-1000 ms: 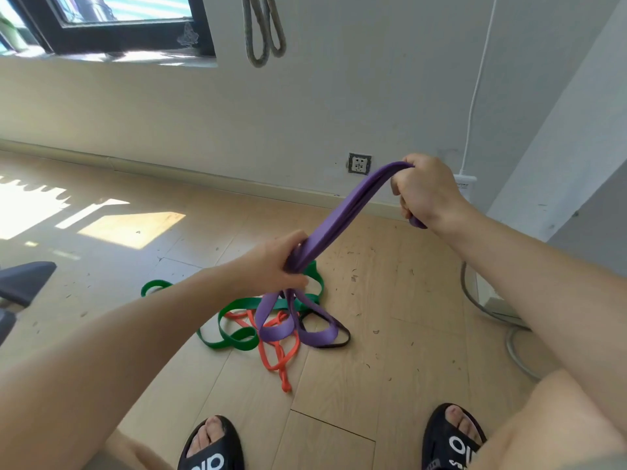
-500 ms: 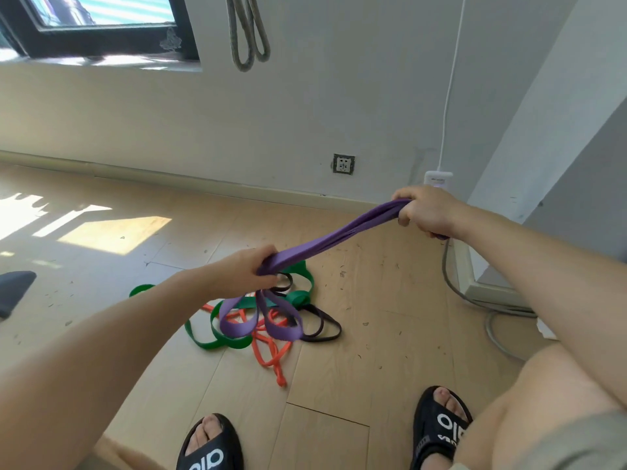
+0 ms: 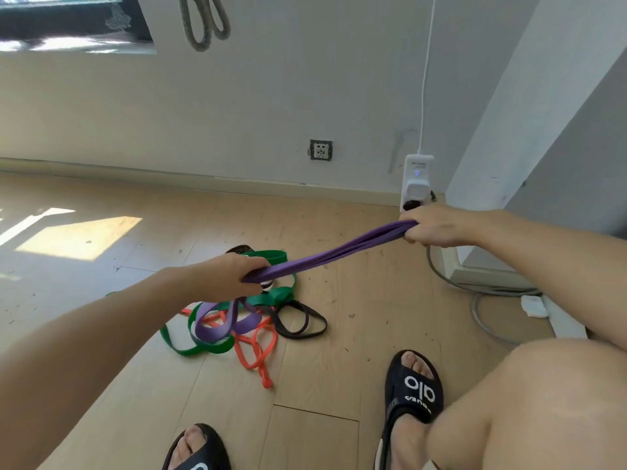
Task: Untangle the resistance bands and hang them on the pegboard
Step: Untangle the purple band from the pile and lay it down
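Observation:
A purple band (image 3: 334, 252) runs taut between my two hands above the wooden floor. My left hand (image 3: 234, 274) grips its lower part just over the pile. My right hand (image 3: 429, 227) grips its upper end near the wall corner. Below my left hand the purple band's loose loops lie tangled with a green band (image 3: 203, 347), an orange band (image 3: 254, 354) and a black band (image 3: 305, 322) on the floor. A grey band (image 3: 203, 22) hangs on the wall at the top; no pegboard shows.
A white power strip (image 3: 416, 179) with a cord stands at the wall corner behind my right hand. Grey cables (image 3: 481, 310) lie on the floor at the right. A wall socket (image 3: 320, 150) sits low on the wall. My feet in black slippers (image 3: 415, 388) are near the pile.
My right hand has dropped lower and further right, pulling the purple band flatter. My left hand stayed over the pile. The view has tilted down and shifted.

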